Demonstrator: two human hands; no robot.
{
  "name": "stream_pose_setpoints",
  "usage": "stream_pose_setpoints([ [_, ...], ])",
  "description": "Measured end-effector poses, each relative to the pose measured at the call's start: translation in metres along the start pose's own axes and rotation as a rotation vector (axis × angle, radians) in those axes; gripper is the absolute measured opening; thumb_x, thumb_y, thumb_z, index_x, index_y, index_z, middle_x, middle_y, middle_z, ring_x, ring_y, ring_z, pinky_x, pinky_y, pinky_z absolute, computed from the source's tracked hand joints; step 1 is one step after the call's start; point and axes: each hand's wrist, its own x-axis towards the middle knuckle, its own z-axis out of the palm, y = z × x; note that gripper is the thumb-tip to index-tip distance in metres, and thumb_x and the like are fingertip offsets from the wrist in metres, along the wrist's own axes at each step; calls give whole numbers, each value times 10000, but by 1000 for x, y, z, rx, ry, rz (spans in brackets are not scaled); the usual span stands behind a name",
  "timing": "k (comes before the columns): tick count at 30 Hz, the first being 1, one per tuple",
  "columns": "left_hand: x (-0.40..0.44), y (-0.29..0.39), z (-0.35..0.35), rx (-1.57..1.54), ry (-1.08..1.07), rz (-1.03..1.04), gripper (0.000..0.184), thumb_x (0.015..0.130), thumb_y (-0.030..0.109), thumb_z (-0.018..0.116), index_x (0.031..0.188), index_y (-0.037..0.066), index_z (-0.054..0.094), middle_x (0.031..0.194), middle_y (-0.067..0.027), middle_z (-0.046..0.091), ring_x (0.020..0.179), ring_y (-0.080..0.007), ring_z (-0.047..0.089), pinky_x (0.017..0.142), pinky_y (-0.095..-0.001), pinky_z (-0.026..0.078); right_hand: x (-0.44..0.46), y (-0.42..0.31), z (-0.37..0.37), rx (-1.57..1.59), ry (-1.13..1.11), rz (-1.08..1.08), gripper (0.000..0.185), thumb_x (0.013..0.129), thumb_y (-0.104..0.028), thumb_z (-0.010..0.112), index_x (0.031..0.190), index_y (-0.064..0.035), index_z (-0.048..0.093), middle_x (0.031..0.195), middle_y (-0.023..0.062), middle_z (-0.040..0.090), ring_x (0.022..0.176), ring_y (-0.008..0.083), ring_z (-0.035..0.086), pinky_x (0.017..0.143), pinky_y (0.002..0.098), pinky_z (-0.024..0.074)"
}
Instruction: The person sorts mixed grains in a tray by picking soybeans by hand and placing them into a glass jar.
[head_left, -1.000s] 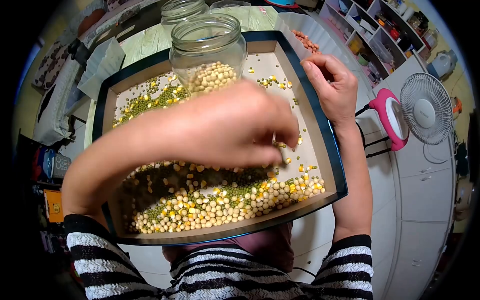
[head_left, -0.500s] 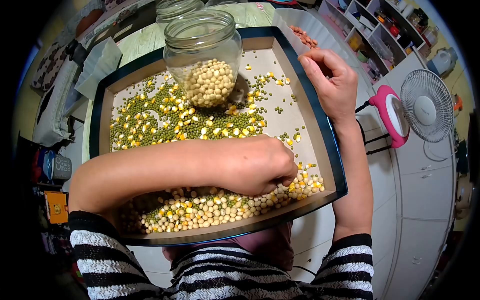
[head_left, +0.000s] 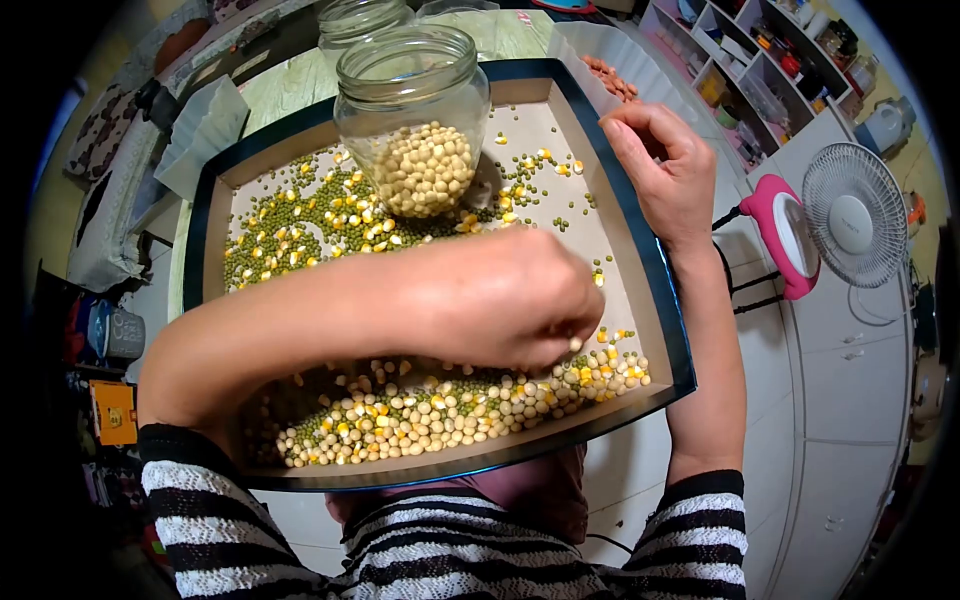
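My left hand (head_left: 530,300) reaches across the tray from the left, its fingers curled just above the near heap. A pale soybean (head_left: 576,344) shows at its fingertips. In the heap below, soybeans (head_left: 420,425) lie mixed with yellow-white corn kernels and green mung beans. My right hand (head_left: 672,175) hangs at the right rim of the dark-edged tray (head_left: 640,235), thumb and finger pinched together; whatever lies between them is hidden. Inside the tray, toward the back, a glass jar (head_left: 410,95) stands upright without a lid, partly filled with soybeans (head_left: 425,168).
Mung beans and corn kernels (head_left: 300,225) spread over the tray's far left. Behind stand a second glass jar (head_left: 360,18) and a translucent container (head_left: 580,45) with reddish-brown nuts or beans (head_left: 610,78). A white fan (head_left: 850,220) and a pink-backed chair (head_left: 780,235) are at right.
My left hand has lifted a little, up and away from the near heap, and a soybean now shows at its fingertips. My right hand stays almost still.
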Motion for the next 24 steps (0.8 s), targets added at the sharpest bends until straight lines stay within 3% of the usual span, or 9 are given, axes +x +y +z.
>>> stream_pose_setpoints([
  [6,-18,7,-68,77,371,-121,125,785,38,647,906,10,638,794,-41,646,714,-90,629,667,-222,520,0,-4,-1,12,-6,24,87,796,-88,632,796,-1,629,706,48,607,590,103,563,555,229,445],
  [8,-30,1,-87,142,513,-264,125,812,50,637,924,-5,633,833,-26,648,740,-81,620,695,-224,517,0,-3,-1,10,-11,31,88,798,-88,631,795,0,629,707,47,606,588,100,559,555,227,444],
  [9,-36,-6,-98,355,525,-190,156,825,76,643,952,-12,627,852,-23,642,772,-73,609,729,-221,508,0,-3,0,18,-11,32,88,798,-89,630,794,0,629,706,45,605,585,99,555,555,227,442],
  [15,-61,-39,-121,150,510,-538,200,835,132,657,971,-10,623,906,-29,640,821,-80,601,770,-223,494,0,-2,0,36,1,27,91,795,-88,631,790,3,625,689,43,595,578,101,548,548,222,435],
  [18,-54,-32,-114,271,628,-367,186,829,114,655,967,-6,624,912,-37,637,805,-89,604,746,-220,492,0,-2,0,23,0,22,93,792,-88,632,789,4,623,682,44,592,576,102,550,545,223,434],
  [19,-20,15,-104,287,689,-666,130,800,21,639,928,6,657,823,-86,670,700,-108,639,635,-209,540,0,-2,0,17,-1,16,94,791,-88,632,789,5,622,680,45,591,577,103,552,544,224,435],
  [20,-24,10,-102,286,688,-666,130,800,21,639,928,6,657,823,-86,670,700,-108,639,635,-209,540,0,-3,1,16,-2,17,94,791,-88,632,789,5,622,680,45,591,577,103,552,544,224,435],
  [22,-32,-10,-91,434,531,-62,172,793,72,672,943,-2,629,875,-47,632,771,-103,609,693,-223,498,0,-3,1,13,1,13,95,792,-90,631,787,4,621,681,46,592,581,102,559,544,228,439],
  [24,-21,-1,-67,230,447,18,154,748,33,689,891,6,639,835,-59,624,737,-127,615,642,-232,505,1,-5,0,1,2,9,95,792,-91,631,786,3,620,681,47,593,582,102,562,545,230,441],
])
